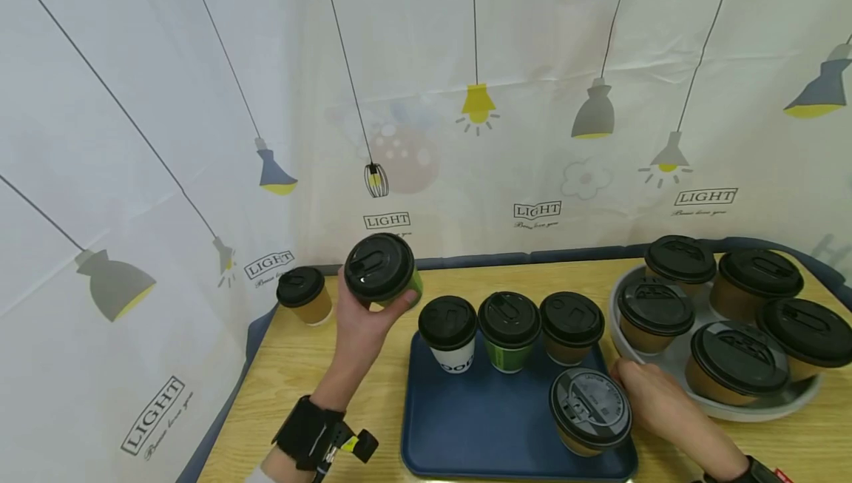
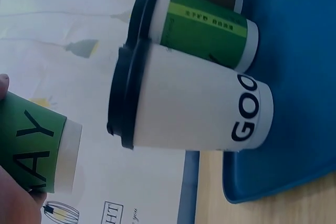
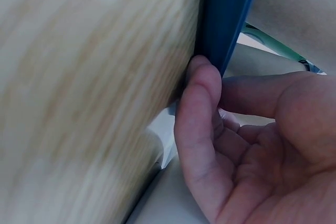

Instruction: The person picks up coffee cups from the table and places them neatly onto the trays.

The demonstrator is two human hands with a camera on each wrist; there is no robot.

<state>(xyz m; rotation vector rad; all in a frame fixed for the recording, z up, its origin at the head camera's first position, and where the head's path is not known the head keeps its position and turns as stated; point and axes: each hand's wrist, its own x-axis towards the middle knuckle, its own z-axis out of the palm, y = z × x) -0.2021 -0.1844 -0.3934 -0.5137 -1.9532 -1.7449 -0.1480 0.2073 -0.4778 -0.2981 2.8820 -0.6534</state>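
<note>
In the head view my left hand (image 1: 362, 324) grips a green paper coffee cup (image 1: 379, 268) with a black lid, raised left of the tray. The left wrist view shows this green cup (image 2: 34, 142) at its edge, with dark letters on the sleeve. My right hand (image 1: 655, 398) is at the right edge of the blue tray (image 1: 489, 431); the right wrist view shows its thumb and index finger pinching the tray's rim (image 3: 223, 19). On the tray stand a white cup (image 1: 454, 353), a green cup (image 1: 509, 353), a brown cup (image 1: 566, 350) and another brown cup (image 1: 589, 409) near the front.
A small brown lidded cup (image 1: 309, 305) stands on the wooden table (image 1: 266, 402) at the back left. To the right, a round grey tray (image 1: 765, 413) holds several brown lidded cups. A printed curtain (image 1: 466, 24) hangs behind the table.
</note>
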